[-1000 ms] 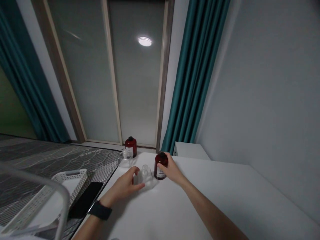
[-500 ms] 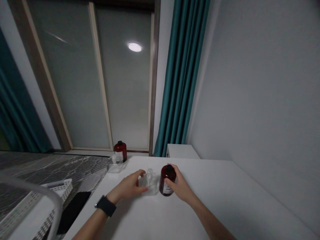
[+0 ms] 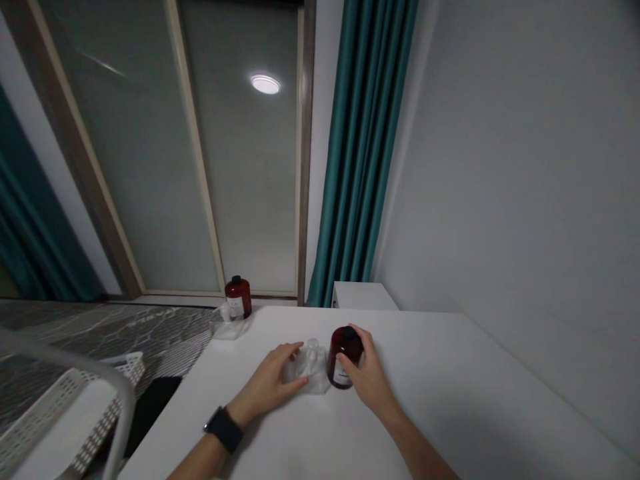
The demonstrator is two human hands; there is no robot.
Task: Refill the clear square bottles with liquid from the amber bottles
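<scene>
A dark red bottle (image 3: 343,357) with a black cap and a white label stands on the white table (image 3: 450,387). My right hand (image 3: 367,377) is wrapped round its right side. Just left of it sits a small clear bottle (image 3: 311,367) in a clear wrapper or tray. My left hand (image 3: 270,387), with a black watch on the wrist, rests on the table with its fingers curled round the left side of that clear item.
A second dark red bottle (image 3: 237,297) and a small clear container (image 3: 227,323) stand at the table's far left corner. A white perforated basket (image 3: 75,407) and a black flat object (image 3: 150,410) lie to the left. A teal curtain (image 3: 360,153) hangs behind.
The view shifted, so the table items sit nearer the middle. Both hands stay on their objects; the red bottle and clear bottle are now closer to me.
</scene>
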